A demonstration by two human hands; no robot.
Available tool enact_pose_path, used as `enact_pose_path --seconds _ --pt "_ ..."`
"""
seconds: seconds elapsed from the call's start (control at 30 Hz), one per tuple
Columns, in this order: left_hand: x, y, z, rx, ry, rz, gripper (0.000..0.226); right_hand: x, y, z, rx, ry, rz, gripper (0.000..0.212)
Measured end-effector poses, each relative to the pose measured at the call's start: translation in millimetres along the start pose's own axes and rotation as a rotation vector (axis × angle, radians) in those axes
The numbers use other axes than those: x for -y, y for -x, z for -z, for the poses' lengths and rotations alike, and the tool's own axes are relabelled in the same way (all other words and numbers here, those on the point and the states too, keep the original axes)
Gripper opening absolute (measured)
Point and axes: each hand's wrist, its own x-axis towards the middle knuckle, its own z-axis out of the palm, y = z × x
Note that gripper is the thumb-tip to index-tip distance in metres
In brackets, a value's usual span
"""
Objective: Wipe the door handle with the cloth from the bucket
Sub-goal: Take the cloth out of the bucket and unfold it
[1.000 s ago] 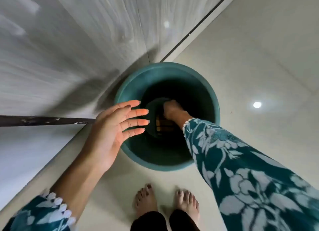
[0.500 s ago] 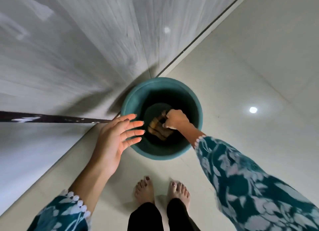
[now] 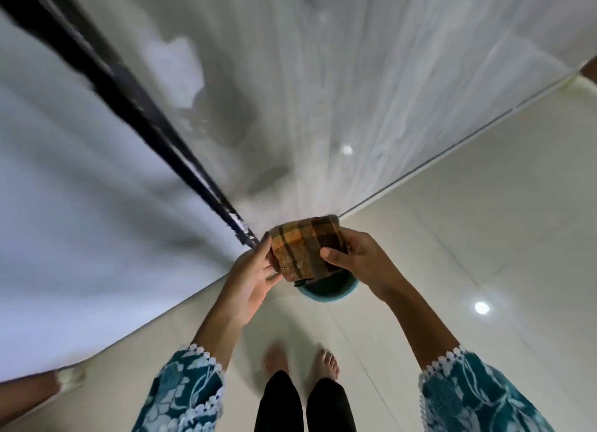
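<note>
While the long dark door handle (image 3: 129,95) runs up the pale door (image 3: 290,76) at far left w/ nothing on it yet, you've got the fetch part done, judging by where things sit: cloth (image 3: 303,247) is out of the bucket and up in front of you. Wiping itself isn't started; what's left is to carry the cloth over to the bar and rub along it.

Your left hand (image 3: 255,276) is about half open, fingers spread, thumb and fingertips touching the cloth's left edge and underside, more a support than a firm grip. Its index tip sits right by the handle's lower end; can't tell if it touches.

Cloth is a checked orange-brown towel, folded into a thick pad, held between both hands just above the bucket.

Your right hand (image 3: 358,257) is closed on the cloth's right side, thumb pressed on top, fingers wrapped behind.

Only a sliver of the teal bucket (image 3: 326,291) rim shows below the cloth, on the tiled floor (image 3: 484,205), near your bare feet (image 3: 303,360).
</note>
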Motion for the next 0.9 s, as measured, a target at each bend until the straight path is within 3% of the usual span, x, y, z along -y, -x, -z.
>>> enact_pose_path --seconds 0.2,0.3,0.43,0.5,0.63,0.73,0.8,0.9 --pt "-60.1 117.4 36.1 -0.150 0.005 -0.362 0.078 99.2 46.1 -62.0 0.053 0.216 0.178 0.031" --pt "-73.2 165.5 65.6 -0.303 -0.076 -0.500 0.062 128.8 53.3 -103.8 0.106 0.293 0.259 0.035" --pt "-80.2 233.6 113.8 -0.459 -0.103 -0.638 0.040 162.5 75.5 -172.5 0.229 -0.019 0.270 0.049" --pt "-79.8 266.4 137.5 -0.481 -0.091 -0.676 0.034 173.2 88.8 -210.2 0.270 -0.046 0.305 0.063" --pt "-72.3 341.5 192.0 -0.470 -0.007 -0.755 0.045 192.7 129.4 -295.7 0.336 0.044 0.410 0.078" --pt "-58.9 398.7 232.6 -0.445 0.163 -0.769 0.054 204.1 166.0 -357.2 0.441 0.031 0.518 0.066" --pt "-51.7 429.1 256.0 -0.346 0.305 -0.742 0.062 208.4 186.9 -389.4 0.550 0.010 0.570 0.061" --pt "-45.0 473.3 287.0 -0.276 0.471 -0.727 0.055 209.0 213.3 -433.9 0.665 0.110 0.618 0.052"
